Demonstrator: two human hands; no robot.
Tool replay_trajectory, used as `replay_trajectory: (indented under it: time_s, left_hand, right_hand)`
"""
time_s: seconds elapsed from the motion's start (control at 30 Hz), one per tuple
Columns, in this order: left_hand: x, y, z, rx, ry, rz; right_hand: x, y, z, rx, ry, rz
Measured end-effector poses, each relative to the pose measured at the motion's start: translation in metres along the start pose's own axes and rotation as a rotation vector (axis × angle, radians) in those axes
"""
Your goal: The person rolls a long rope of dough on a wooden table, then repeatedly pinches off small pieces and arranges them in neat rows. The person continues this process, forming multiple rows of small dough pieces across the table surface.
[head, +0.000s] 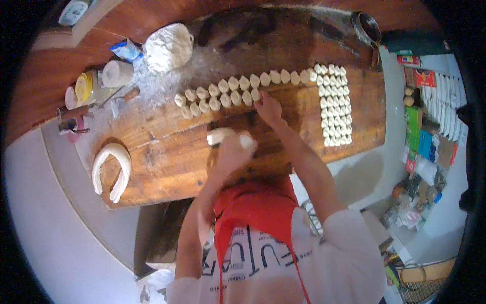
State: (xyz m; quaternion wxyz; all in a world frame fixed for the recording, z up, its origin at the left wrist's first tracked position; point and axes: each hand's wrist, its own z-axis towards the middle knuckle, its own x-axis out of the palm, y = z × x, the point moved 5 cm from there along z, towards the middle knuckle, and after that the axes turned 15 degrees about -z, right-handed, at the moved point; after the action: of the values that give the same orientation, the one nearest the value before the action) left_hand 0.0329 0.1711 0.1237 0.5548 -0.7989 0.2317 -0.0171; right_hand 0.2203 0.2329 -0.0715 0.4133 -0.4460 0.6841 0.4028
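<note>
My left hand [234,152], somewhat blurred, is closed around a thick white dough roll [219,136]; one rounded end shows at the hand's right side. Farther forward, my right hand [269,108] has its fingertips around a small dough piece [256,95] at the right end of the nearer of two rows. The back row of dough pieces [244,82] runs on to the right, up to a block of folded dough pieces [335,106] in several close lines. A U-shaped dough rope [112,152] lies at the left end of the wooden table [163,152].
A heap of flour [167,47] is at the back left, beside a blue-and-white packet [126,50], a tub [117,73] and a yellow-rimmed container [84,86]. A dark round pan [367,28] stands at the back right. Shelves with boxes [414,125] are on the right.
</note>
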Motion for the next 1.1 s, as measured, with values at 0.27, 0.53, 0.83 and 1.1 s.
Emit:
replay_trajectory:
  time_s: [0.27, 0.53, 0.83, 1.1]
  left_hand:
    - [-0.006, 0.064, 0.025, 0.045, 0.15, -0.212]
    - [0.028, 0.067, 0.01, -0.313, 0.439, -0.243]
    - [0.053, 0.043, 0.03, -0.162, 0.115, 0.366]
    - [0.03, -0.015, 0.003, 0.058, -0.068, 0.016]
  right_hand:
    - [-0.059, 0.029, -0.109, -0.469, 0.67, 0.765]
    - [-0.086, 0.028, -0.128, -0.225, 0.359, 0.767]
    - [-0.042, 0.02, -0.095, -0.001, 0.132, 0.388]
    - [0.0, -0.033, 0.002, 0.062, -0.001, 0.082]
